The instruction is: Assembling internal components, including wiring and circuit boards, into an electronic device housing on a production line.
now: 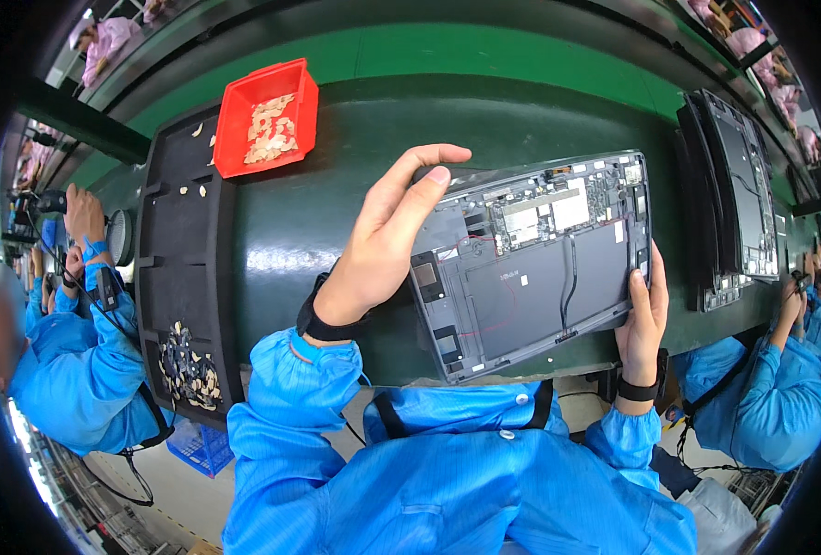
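Note:
An opened laptop body [545, 277], dark grey with its circuit board, battery and thin cables exposed, lies tilted in front of me at the table's near edge. My right hand [646, 310] grips its right edge, thumb on top and fingers underneath. At its upper left corner is my left hand [387, 240], thumb over the near side and forefinger stretched along the far side; the other fingers are hidden. The hand appears to hold that corner.
The dark green table [327, 139] bears a red bin [312, 116] of beige scraps, on a long black foam tray [179, 264] with black and beige pieces. Stacked laptop bodies [720, 194] stand at right. Co-workers in blue sit left [82, 370] and right [762, 388].

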`<state>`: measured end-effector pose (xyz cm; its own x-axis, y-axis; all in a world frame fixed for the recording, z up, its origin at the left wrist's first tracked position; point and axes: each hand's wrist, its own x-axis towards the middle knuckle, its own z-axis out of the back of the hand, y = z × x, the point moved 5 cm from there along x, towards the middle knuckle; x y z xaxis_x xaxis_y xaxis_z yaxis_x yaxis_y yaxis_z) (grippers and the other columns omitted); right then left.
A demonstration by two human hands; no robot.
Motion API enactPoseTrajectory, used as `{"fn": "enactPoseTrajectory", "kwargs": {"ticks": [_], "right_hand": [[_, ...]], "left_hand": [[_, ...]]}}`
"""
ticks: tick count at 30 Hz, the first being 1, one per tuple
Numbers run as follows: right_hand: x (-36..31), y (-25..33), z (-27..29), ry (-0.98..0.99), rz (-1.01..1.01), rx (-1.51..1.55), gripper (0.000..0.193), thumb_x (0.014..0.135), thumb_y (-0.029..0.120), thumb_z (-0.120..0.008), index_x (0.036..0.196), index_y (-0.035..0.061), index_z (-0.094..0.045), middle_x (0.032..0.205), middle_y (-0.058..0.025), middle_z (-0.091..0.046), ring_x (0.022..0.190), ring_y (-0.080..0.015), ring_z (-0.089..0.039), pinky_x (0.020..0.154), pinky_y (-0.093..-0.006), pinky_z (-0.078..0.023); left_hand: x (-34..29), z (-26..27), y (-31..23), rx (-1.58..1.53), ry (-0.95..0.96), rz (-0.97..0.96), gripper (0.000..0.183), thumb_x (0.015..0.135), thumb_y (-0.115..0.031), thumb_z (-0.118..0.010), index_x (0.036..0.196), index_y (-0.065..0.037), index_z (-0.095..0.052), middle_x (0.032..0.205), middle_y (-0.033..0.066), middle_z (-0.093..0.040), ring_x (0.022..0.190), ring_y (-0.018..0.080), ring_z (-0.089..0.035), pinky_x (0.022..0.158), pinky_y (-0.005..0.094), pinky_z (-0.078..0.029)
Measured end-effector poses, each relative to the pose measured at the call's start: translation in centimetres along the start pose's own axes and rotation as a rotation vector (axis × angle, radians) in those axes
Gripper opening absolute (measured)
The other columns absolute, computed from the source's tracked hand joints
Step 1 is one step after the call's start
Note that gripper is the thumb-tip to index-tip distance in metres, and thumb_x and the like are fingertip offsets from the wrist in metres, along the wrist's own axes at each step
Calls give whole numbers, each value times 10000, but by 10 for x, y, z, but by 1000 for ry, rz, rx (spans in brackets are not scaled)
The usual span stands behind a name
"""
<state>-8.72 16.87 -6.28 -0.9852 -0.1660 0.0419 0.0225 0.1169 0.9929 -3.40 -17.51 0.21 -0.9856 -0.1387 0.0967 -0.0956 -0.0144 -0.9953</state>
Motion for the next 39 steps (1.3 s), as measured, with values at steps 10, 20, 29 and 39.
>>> {"fn": "enactPoseTrajectory", "kwargs": {"ticks": [10,20,29,39], "right_hand": [[1,4,-4,6,-9,-16,594,1039,182,-630,1551,-22,-410,1466,-145,-550,1312,-187,-547,1137,-338,-407],[2,5,-5,0,-12,40,569,1046,186,-594,1545,-22,-417,1462,-131,-557,1309,-172,-544,1132,-322,-401],[2,10,-8,13,-3,68,552,1045,150,-592,1541,-15,-415,1440,-115,-565,1286,-155,-546,1108,-306,-412],[1,10,-12,15,-13,58,536,1034,124,-604,1524,-13,-435,1408,-94,-559,1286,-148,-523,1112,-297,-384]], "left_hand": [[-2,-2,6,-81,18,92,347,1090,-223,-477,1367,-29,-558,1103,54,-688,992,84,-649,881,247,-517],[-1,-1,9,19,15,134,312,1080,-189,-527,1342,-25,-568,1089,49,-694,991,84,-648,878,246,-522],[0,-4,4,4,-11,74,307,1065,-190,-557,1314,-13,-586,1116,60,-687,998,90,-638,896,251,-508],[-4,0,7,59,-42,100,388,1064,-190,-546,1414,-20,-552,1140,80,-687,1008,104,-651,900,250,-521]]}}
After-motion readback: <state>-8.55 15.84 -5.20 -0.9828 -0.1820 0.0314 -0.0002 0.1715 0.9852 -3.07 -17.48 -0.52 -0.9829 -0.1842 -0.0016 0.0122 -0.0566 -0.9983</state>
